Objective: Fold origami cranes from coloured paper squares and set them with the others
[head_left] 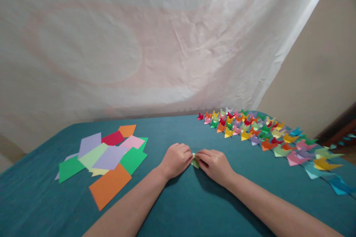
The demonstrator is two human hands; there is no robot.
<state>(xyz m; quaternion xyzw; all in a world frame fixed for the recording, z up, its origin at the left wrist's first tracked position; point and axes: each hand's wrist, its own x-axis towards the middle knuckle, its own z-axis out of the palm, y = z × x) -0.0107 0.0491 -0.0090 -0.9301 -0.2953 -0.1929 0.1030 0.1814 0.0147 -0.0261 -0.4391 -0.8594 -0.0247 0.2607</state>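
Observation:
A small folded piece of pale green paper (195,162) is held between my two hands, low over the middle of the table. My left hand (177,160) is closed, its fingertips pinching the paper's left side. From the right, the thumb and fingers of my right hand (215,163) grip the other side. Much of the paper is hidden by my fingers, so its exact folded shape cannot be made out.
Loose coloured paper sheets (110,187) overlap on the left of the blue-green table (167,211). Rows of folded paper birds (246,135) in many colours stand along the right side. A pale cloth (167,44) hangs behind the table.

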